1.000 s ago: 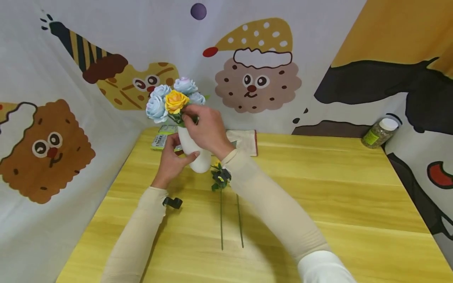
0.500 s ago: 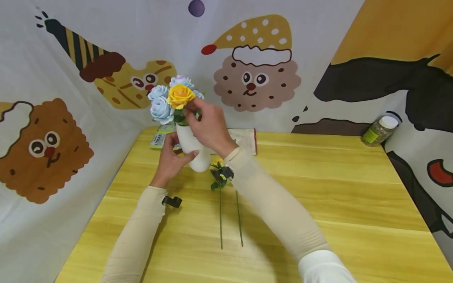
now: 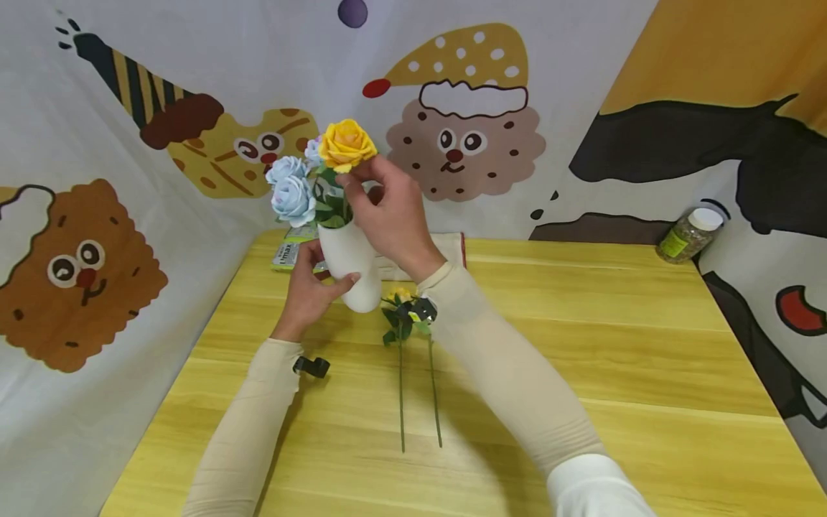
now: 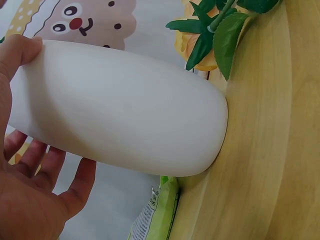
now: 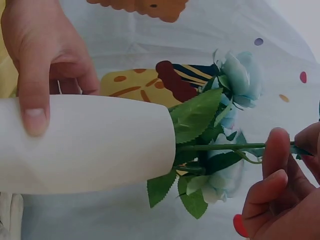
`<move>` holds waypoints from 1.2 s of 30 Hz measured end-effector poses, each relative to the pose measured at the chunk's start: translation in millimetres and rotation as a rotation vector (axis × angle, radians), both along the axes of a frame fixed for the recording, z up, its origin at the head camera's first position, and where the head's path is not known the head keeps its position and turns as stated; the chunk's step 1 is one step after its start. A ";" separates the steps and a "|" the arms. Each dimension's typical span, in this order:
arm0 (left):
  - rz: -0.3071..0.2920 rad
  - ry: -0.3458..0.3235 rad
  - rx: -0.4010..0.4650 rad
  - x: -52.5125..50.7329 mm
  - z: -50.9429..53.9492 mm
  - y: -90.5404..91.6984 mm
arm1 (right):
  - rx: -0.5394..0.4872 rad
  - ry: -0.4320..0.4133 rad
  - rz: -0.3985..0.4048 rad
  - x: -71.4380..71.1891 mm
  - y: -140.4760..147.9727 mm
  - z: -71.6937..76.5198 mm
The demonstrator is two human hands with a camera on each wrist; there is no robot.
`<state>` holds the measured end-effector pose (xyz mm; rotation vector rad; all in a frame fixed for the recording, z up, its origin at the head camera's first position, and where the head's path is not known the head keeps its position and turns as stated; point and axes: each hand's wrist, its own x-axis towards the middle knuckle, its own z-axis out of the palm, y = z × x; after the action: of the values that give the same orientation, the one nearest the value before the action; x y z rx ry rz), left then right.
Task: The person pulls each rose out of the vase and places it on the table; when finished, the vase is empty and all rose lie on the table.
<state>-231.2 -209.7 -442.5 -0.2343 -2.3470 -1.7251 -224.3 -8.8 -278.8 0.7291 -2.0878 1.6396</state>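
My left hand holds a white vase round its side, thumb in front; in the left wrist view the vase's base meets the table. My right hand pinches a yellow artificial rose by its stem just under the bloom. That green stem runs down into the vase mouth in the right wrist view. Several pale blue roses stand in the vase with green leaves. How deep the stem reaches inside is hidden.
Two more stems lie on the wooden table, with a yellow bloom partly behind the right wrist. Behind the vase are a green packet and a pale cloth. A white-lidded jar stands far right.
My right hand has moved up and slightly right with the yellow rose, which now stands higher above the vase, showing more stem and leaves. My left hand keeps its hold on the vase.
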 end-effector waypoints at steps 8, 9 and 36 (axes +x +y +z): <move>-0.002 0.043 -0.003 0.0 -1.2 0.0 | -0.157 0.060 -0.033 -1.0 14.6 0.2; -0.004 0.047 -0.003 -0.3 -1.2 0.0 | -0.180 0.059 -0.037 -1.5 17.1 0.0; -0.011 0.025 0.002 -3.0 -4.9 -3.6 | -0.691 0.141 -0.146 -3.6 98.8 5.7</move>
<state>-234.2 -213.4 -447.4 -0.2680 -2.3305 -1.7192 -227.9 89.9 -273.1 0.4247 -1.2987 1.9751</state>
